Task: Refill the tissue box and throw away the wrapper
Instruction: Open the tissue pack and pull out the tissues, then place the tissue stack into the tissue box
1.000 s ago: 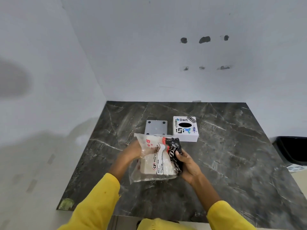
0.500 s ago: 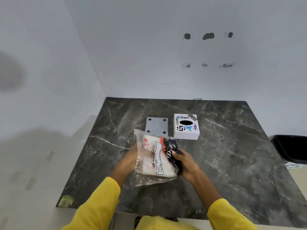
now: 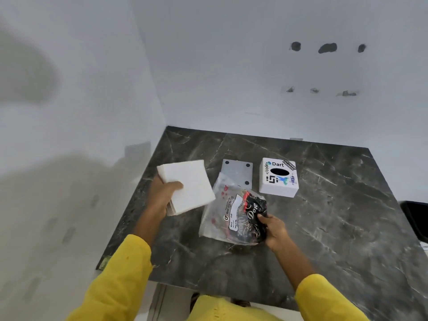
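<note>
My left hand grips a white stack of tissues, held clear of the wrapper above the table's left side. My right hand pinches the dark printed end of the plastic wrapper, which sags empty onto the table between my hands. The white tissue box, covered in stickers with a black oval slot on top, stands behind the wrapper to the right. Beside it lies its flat grey base plate, partly covered by the wrapper's top edge.
The dark marble table sits in a corner of white walls. A black bin shows at the right edge, beyond the table. Yellow sleeves cover both my forearms.
My left hand has pulled the tissue stack out of the wrapper and moved it up and left. The right hand still holds the wrapper, which is now empty and slack.
</note>
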